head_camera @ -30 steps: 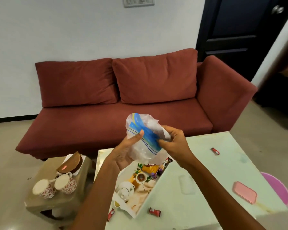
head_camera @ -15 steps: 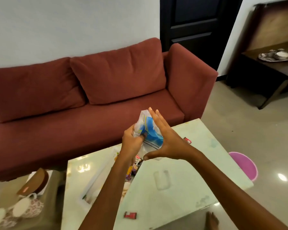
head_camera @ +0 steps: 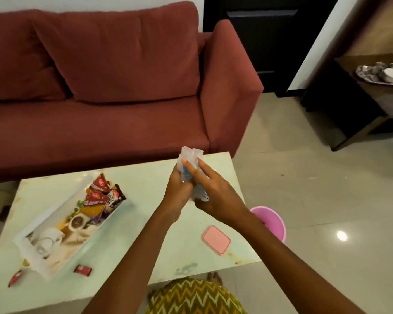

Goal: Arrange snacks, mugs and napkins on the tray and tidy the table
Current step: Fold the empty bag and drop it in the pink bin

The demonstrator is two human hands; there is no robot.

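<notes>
Far to the left of both hands, near the table's [head_camera: 145, 241] front edge, two small red wrappers [head_camera: 82, 269] lie loose off the tray, likely strays waiting to be gathered. Just beyond them, still well left of the hands, the printed tray [head_camera: 55, 234] sits at an angle, and a cluster of snack packets [head_camera: 102, 196] is piled at its far end, nearest the hands, which leaves the rest of the tray bare, probably for mugs and napkins. No mugs show in this view.

The left hand [head_camera: 179, 189] is curled around the lower part of a crumpled clear plastic bag [head_camera: 190, 159] with blue print, fingers pressed together into a closed grip. The bag is held up above the table, its top poking out over the fingertips. The right hand [head_camera: 213, 196] presses against the bag's other side with its fingers extended and flat, thumb tucked under; it seems to be squashing the bag into a smaller wad, as one does with rubbish.

Below and right of the right hand, a pink lid [head_camera: 216, 240] lies flat on the table. Further right, off the table edge on the floor, stands a pink bin [head_camera: 275, 223], near enough to be the likely place for the bag.
</notes>
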